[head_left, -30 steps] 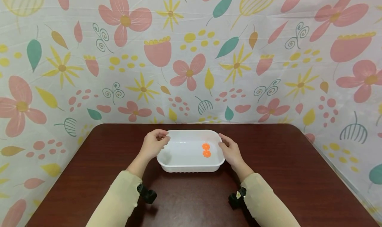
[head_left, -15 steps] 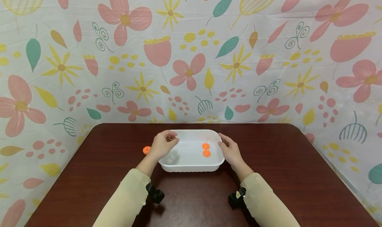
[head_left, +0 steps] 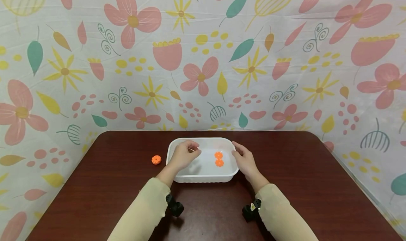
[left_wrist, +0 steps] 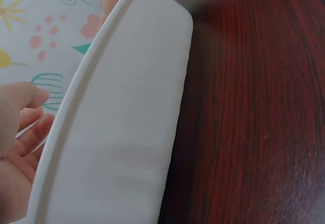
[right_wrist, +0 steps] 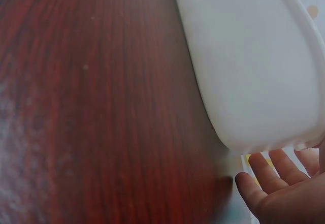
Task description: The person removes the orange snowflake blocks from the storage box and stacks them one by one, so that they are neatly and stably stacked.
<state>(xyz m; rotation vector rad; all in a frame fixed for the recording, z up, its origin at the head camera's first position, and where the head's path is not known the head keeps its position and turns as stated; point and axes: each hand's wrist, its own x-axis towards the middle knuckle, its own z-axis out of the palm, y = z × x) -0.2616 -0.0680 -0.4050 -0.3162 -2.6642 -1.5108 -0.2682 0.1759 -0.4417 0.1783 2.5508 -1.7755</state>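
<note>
A white rectangular tray [head_left: 203,178] with a raised rim sits on the table. In its right half lie two small orange scalloped pieces [head_left: 219,159], one behind the other. My left hand [head_left: 182,156] hovers over the tray's left half, fingers loosely bent and thumb apart from them. Nothing shows between them; the left wrist view has the hand [left_wrist: 20,137] beyond the tray's wall [left_wrist: 117,102]. My right hand [head_left: 246,163] grips the tray's right rim. Its fingers [right_wrist: 271,181] show below the tray's end in the right wrist view.
Left of the tray, a round notched orange piece [head_left: 156,159] lies on the dark brown wooden table [head_left: 95,198]. A white flower-patterned cloth [head_left: 203,57] hangs behind the table. A black camera sits at each wrist.
My left hand has moved right, from the tray's left edge to over its inside. The orange piece on the table has come into sight from behind it. My right hand stays on the rim.
</note>
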